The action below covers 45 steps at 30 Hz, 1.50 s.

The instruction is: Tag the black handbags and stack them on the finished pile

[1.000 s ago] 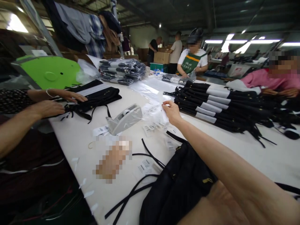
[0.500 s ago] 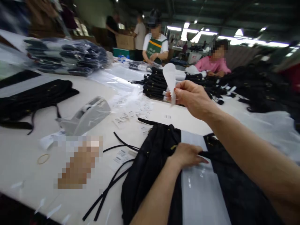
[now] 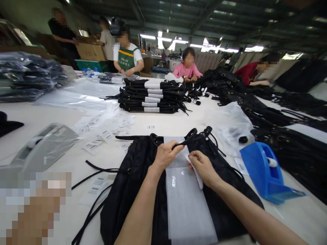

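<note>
A black bag [image 3: 138,177] lies flat before me, with a wide white wrap [image 3: 187,211] running down its middle. At the bag's top, my left hand [image 3: 163,157] is closed on a black strap [image 3: 191,136], thumb along it. My right hand [image 3: 204,168] pinches a thin white strip [image 3: 198,179] just over the wrap, close to the left fingertips; its upper part is partly hidden by the fingers. Thin black cords [image 3: 102,170] trail from the bag's left side onto the table.
A grey tape dispenser [image 3: 48,146] stands left and a blue one [image 3: 265,170] right. Loose printed labels [image 3: 98,141] lie left of the bag. Behind it is a stack of wrapped black bags [image 3: 130,98]. Clear plastic [image 3: 230,126] lies right. Several people work farther back.
My right hand has come down with the white strip from above the table to the wrap. My left hand has moved up the bag to the strap. The view has swung right.
</note>
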Each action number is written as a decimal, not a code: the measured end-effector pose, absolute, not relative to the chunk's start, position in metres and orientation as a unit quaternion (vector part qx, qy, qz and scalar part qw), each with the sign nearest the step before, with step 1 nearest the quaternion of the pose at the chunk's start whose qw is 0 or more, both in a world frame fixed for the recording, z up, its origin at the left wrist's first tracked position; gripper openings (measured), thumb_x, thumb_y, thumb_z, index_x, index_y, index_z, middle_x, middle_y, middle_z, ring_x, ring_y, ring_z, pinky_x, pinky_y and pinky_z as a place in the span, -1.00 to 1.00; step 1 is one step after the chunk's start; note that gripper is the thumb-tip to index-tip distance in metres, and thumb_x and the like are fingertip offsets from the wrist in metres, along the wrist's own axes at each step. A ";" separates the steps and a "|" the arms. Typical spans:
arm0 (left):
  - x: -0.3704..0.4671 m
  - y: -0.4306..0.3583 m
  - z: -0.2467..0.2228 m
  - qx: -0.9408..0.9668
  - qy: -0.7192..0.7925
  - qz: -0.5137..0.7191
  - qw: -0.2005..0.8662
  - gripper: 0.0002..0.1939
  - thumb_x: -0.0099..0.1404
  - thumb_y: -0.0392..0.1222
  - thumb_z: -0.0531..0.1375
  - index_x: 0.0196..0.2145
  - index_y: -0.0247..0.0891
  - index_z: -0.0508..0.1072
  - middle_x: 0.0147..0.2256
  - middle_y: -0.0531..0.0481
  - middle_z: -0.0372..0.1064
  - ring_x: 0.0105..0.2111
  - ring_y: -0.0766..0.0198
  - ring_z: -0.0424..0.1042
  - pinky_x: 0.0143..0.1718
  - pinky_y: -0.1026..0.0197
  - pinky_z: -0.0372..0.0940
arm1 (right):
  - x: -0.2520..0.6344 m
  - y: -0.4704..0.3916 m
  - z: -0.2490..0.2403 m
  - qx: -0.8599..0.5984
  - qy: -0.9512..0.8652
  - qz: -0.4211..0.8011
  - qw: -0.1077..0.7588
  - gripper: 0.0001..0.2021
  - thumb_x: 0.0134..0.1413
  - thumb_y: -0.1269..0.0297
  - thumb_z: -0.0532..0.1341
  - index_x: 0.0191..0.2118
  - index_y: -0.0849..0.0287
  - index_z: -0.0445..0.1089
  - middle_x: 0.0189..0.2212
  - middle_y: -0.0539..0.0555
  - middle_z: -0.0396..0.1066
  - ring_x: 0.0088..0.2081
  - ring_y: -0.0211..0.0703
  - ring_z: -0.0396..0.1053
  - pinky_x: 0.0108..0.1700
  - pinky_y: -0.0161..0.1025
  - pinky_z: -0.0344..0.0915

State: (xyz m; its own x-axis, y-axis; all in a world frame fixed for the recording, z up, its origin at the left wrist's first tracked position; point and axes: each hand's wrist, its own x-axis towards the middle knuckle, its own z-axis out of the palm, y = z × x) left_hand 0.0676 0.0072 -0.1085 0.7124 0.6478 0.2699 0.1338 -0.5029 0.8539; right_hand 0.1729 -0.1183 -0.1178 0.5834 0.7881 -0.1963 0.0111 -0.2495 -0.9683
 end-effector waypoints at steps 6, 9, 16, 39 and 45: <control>0.069 0.011 -0.115 0.671 0.275 0.275 0.631 -0.25 0.01 0.02 0.26 0.05 -0.40 0.08 -0.60 0.09 0.36 -0.68 0.41 0.26 -0.65 0.37 0.13 | 0.172 -0.070 -0.127 -0.537 -0.335 0.370 0.680 -0.81 -0.08 0.18 0.21 -0.38 0.19 0.27 -0.59 -0.07 0.27 -0.55 -0.33 0.18 -0.50 -0.33 0.13; 0.068 0.013 -0.112 0.616 0.279 0.286 0.679 -0.21 -0.02 -0.03 0.28 0.07 -0.44 0.08 -0.63 0.11 0.33 -0.72 0.42 0.21 -0.71 0.38 0.11 | 0.172 -0.068 -0.128 -0.536 -0.372 0.363 0.666 -0.85 -0.03 0.22 0.19 -0.38 0.20 0.29 -0.60 -0.07 0.28 -0.55 -0.33 0.18 -0.49 -0.33 0.14; 0.065 0.015 -0.110 0.620 0.237 0.317 0.678 -0.68 0.04 0.00 0.22 -0.47 -0.39 0.46 -0.67 0.08 0.26 -0.70 0.47 0.18 -0.74 0.42 0.04 | 0.167 -0.083 -0.116 -0.589 -0.378 0.359 0.618 -0.83 -0.02 0.20 0.20 -0.35 0.20 0.29 -0.53 -0.05 0.31 -0.55 -0.35 0.21 -0.50 -0.37 0.17; 0.070 0.012 -0.117 0.585 0.226 0.404 0.666 -0.63 0.03 -0.20 0.20 -0.15 -0.26 0.47 -0.42 0.05 0.38 -0.54 0.43 0.28 -0.56 0.37 0.31 | 0.155 -0.084 -0.086 -0.673 -0.403 0.272 0.558 -0.69 -0.01 0.07 0.15 -0.53 0.23 0.31 -0.72 -0.10 0.15 -0.69 -0.41 0.06 -0.64 -0.40 0.00; 0.070 0.011 -0.121 0.616 0.228 0.398 0.641 -0.59 0.04 -0.21 0.20 -0.09 -0.23 0.43 -0.43 0.08 0.40 -0.58 0.47 0.27 -0.53 0.39 0.32 | 0.157 -0.085 -0.087 -0.696 -0.374 0.273 0.548 -0.70 -0.04 0.08 0.16 -0.56 0.23 0.28 -0.71 -0.08 0.19 -0.70 -0.41 0.07 -0.66 -0.41 -0.03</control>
State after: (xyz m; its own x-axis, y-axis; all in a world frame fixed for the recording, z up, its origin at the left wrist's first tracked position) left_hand 0.0701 0.0106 -0.1206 0.5792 0.7905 0.1989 -0.2297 -0.0758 0.9703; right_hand 0.1573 -0.0852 -0.0875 0.5713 0.8202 0.0308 0.2221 -0.1184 -0.9678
